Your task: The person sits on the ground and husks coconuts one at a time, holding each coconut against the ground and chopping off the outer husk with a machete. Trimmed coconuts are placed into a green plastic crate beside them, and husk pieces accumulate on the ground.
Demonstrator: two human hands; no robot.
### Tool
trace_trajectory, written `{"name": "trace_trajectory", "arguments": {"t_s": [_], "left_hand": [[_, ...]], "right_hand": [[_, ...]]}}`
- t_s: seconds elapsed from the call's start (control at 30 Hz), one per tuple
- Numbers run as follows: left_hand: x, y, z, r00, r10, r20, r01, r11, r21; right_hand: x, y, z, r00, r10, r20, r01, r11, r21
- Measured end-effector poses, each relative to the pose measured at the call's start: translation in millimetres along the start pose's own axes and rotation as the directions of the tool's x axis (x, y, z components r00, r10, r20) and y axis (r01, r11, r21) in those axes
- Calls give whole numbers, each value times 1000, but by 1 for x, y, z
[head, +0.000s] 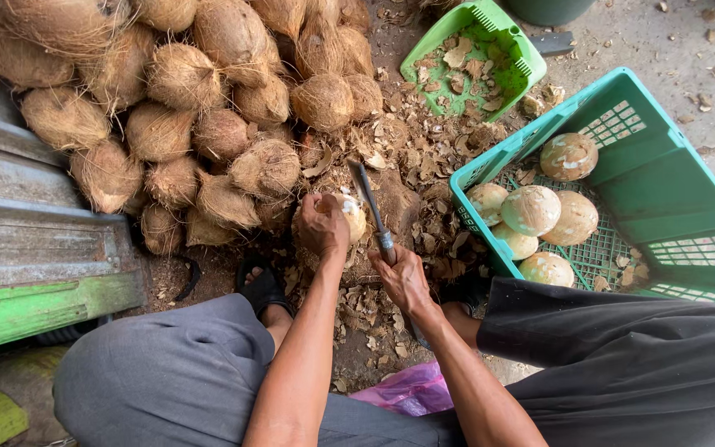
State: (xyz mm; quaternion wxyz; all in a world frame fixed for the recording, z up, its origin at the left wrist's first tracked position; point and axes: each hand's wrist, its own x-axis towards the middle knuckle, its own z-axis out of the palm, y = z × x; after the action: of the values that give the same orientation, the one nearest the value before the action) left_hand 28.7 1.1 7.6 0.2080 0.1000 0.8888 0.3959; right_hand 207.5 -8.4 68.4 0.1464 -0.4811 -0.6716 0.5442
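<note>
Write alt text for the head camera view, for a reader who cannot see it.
Seen from above, a squatting person's left hand steadies a partly peeled coconut while the right hand holds a long knife against it. A heap of brown husked coconuts lies ahead, and a green crate at right holds pale peeled coconuts.

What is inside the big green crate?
The big green crate holds six pale, peeled coconuts and a few bits of brown shell on its mesh floor. The person's dark trouser leg covers the crate's near edge, hiding anything there.
</note>
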Motion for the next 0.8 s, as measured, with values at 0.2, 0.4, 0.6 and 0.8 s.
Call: {"name": "trace_trajectory", "arguments": {"t_s": [0.2,0.4,0.6,0.8], "left_hand": [[-4,3,-3,990,87,-113,-84,996,31],[-11,6,-13,984,124,-125,-122,992,27],[-3,-1,-4,993,79,-91,-74,995,61],[5,-8,5,917,367,-158,-399,864,-308]], "right_hand": [[0,-3,0,971,231,55,-223,968,-116],[10,1,-17,999,52,11,-49,980,-193],[-2,-18,-9,987,151,-54,-155,985,-70],[4,-4,7,993,117,24,-111,978,-177]]}}
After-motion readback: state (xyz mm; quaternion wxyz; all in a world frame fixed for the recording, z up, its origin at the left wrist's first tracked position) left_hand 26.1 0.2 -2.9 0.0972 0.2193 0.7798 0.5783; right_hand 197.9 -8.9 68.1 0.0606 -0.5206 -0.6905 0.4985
